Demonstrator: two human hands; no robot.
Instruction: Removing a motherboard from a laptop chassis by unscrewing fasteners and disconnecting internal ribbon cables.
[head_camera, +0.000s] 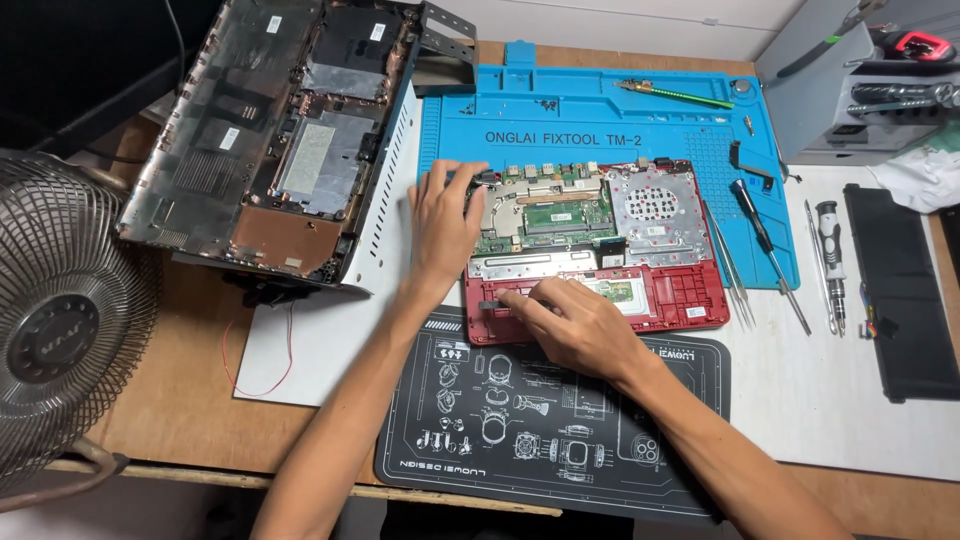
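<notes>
An opened red laptop base lies on a blue repair mat, its green circuit board and metal plates exposed. My left hand rests flat on the laptop's left edge, fingertips at the top left corner of the board. My right hand lies on the lower left part of the red casing, its index finger pressing a small dark strip. Neither hand holds a tool.
A removed dark laptop bottom cover leans at the upper left. A black printed mat lies near me. Tweezers, screwdrivers, a black battery sit right. A fan stands at left. A grey tool box is upper right.
</notes>
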